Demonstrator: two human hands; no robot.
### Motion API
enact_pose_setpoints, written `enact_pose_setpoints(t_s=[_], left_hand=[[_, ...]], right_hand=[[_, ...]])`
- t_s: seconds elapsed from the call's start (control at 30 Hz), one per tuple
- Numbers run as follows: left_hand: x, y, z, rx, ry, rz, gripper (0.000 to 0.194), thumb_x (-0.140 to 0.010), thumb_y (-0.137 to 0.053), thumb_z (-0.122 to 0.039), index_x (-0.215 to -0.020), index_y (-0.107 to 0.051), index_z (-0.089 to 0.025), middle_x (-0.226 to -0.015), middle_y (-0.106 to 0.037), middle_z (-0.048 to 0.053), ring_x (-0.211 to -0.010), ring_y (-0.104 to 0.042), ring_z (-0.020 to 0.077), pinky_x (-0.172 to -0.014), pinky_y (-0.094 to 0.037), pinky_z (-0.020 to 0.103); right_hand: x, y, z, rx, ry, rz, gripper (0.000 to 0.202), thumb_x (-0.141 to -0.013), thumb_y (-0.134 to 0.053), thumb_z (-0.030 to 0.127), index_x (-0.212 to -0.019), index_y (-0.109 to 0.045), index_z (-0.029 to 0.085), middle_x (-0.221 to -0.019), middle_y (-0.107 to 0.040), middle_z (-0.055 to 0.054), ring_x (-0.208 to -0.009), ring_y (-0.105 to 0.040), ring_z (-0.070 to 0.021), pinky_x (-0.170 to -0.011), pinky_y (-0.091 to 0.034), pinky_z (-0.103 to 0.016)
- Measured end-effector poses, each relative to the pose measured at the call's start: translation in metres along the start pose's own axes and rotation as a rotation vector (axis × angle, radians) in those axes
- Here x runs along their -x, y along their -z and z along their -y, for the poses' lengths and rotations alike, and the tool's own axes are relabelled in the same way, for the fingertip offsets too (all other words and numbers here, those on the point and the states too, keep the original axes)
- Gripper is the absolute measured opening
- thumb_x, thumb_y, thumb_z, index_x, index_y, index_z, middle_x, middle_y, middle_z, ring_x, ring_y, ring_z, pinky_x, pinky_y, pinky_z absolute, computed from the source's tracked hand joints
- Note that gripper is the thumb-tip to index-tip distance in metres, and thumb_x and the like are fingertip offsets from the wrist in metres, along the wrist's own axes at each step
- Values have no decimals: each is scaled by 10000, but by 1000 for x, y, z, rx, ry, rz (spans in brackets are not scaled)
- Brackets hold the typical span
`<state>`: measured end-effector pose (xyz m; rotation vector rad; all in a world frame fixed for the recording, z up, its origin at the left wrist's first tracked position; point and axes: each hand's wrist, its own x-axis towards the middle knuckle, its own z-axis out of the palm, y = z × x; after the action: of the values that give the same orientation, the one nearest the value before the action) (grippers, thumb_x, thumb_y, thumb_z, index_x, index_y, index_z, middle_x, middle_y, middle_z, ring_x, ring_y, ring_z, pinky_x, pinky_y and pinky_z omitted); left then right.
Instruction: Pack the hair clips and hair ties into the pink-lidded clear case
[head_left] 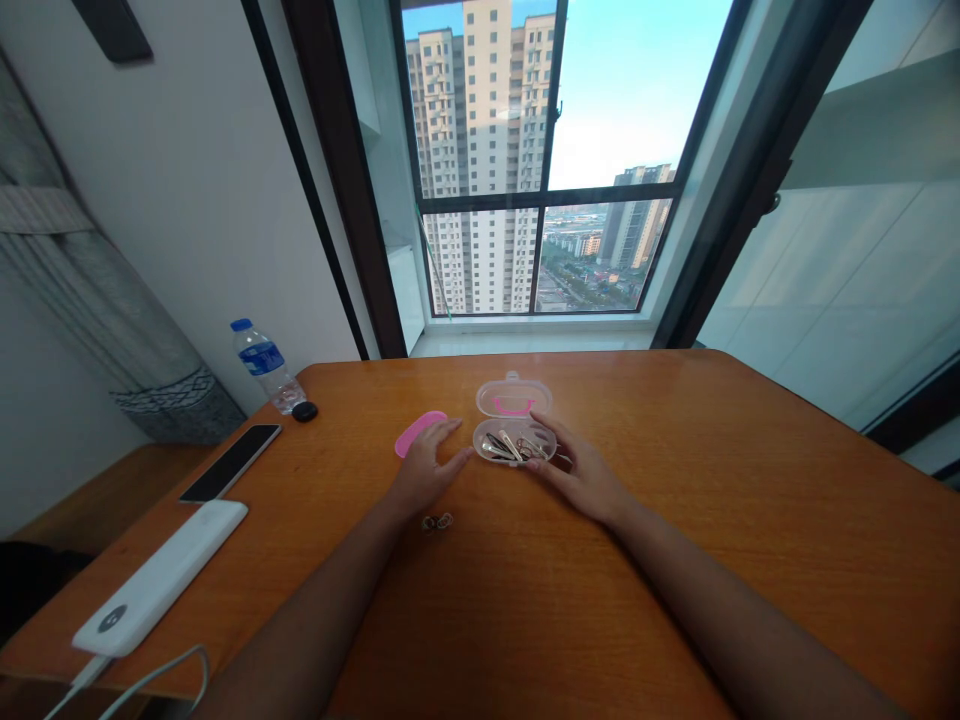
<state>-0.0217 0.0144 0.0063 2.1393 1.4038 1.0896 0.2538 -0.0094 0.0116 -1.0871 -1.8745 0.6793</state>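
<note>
A small clear plastic case (480,452) lies on the table, its lid (487,402) tipped back and marked with a pink curved line. Inside are several small hair clips (508,445), silvery and dark. My right hand (581,475) grips the right end of the case, thumb at the front and fingers at the back. To the left, my left hand (427,470) is open, its thumb and fingers apart, with the thumb tip close to the case. Partly behind that hand rests a pink oval piece (416,430). Small ring-shaped items (437,522) lie nearer to me.
Along the left of the wooden table (675,620) are a phone (231,463), a white power bank (161,575) with a cable (169,665), a water bottle (266,365) and a small black round object (304,411). A window (544,195) stands beyond the far edge.
</note>
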Motion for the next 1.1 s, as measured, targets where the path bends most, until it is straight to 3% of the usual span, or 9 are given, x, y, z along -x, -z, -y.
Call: enact_pose_setpoints(t_s=[0.17, 0.33, 0.47, 0.57, 0.67, 0.77, 0.9, 1.0, 1.1], left_hand=[[5, -4, -8, 110, -8, 145, 601, -844, -654, -371, -1401, -501, -204, -1420, -546, 107, -1321, -502, 252, -1142, -364, 414], [5, -1, -7, 182, -44, 148, 568, -820, -672, -276, -1369, -530, -232, -1379, -587, 75, -1281, -540, 237, -1129, -389, 395], [3, -3, -3, 194, -3, 94, 563, -796, -668, -237, -1343, -539, -202, -1356, -599, 85, -1221, -579, 230, -1094, -432, 378], [-2, -9, 4, 351, 109, 3, 501, -767, -630, -186, -1264, -567, -165, -1255, -647, 113, -1074, -650, 212, -993, -519, 374], [-6, -11, 10, 618, 352, -42, 365, -761, -528, -148, -1118, -603, -129, -1140, -680, 138, -937, -695, 197, -925, -566, 398], [-7, -9, 8, 881, 574, 48, 320, -759, -483, -153, -1045, -618, -105, -1094, -699, 161, -872, -719, 217, -929, -571, 445], [-3, 0, -4, 1161, 683, 294, 355, -739, -511, -149, -1060, -629, -53, -1119, -699, 199, -930, -723, 257, -975, -551, 418], [-1, 4, -12, 1202, 720, 385, 390, -738, -549, -142, -1097, -619, -8, -1143, -682, 238, -962, -719, 262, -946, -561, 362], [-2, 3, -9, 1123, 688, 374, 416, -705, -558, -129, -1101, -612, -14, -1070, -701, 230, -860, -733, 241, -795, -596, 319]], right_hand=[[4, -8, 14, -26, 111, 33, 639, -852, -673, 390, -1435, -436, 278, -1401, -509, -108, -1254, -541, -267, -1046, -477, -461], [3, -1, 22, 117, 247, 69, 449, -947, -530, 348, -1387, -510, 263, -1380, -503, -116, -1285, -495, -269, -1097, -411, -483], [3, 0, 24, 151, 259, 112, 445, -977, -469, 334, -1417, -475, 269, -1394, -490, -113, -1285, -488, -256, -1099, -404, -477], [4, -1, 23, 168, 263, 123, 449, -976, -471, 319, -1423, -468, 274, -1400, -479, -111, -1299, -465, -260, -1114, -381, -488], [5, -3, 23, 184, 267, 104, 453, -974, -472, 312, -1425, -469, 278, -1403, -467, -111, -1310, -447, -268, -1120, -372, -493], [5, -4, 25, 186, 275, 68, 448, -972, -476, 309, -1419, -480, 282, -1402, -459, -108, -1308, -445, -274, -1118, -374, -489], [6, -5, 28, 185, 286, 73, 450, -969, -475, 285, -1419, -482, 288, -1418, -432, -106, -1308, -444, -273, -1121, -372, -485], [6, -6, 29, 210, 310, 111, 444, -962, -478, 255, -1403, -503, 300, -1444, -401, -101, -1326, -423, -276, -1111, -384, -487], [7, -9, 28, 249, 312, 142, 455, -947, -495, 221, -1391, -517, 319, -1461, -379, -93, -1334, -415, -280, -1097, -404, -484]])
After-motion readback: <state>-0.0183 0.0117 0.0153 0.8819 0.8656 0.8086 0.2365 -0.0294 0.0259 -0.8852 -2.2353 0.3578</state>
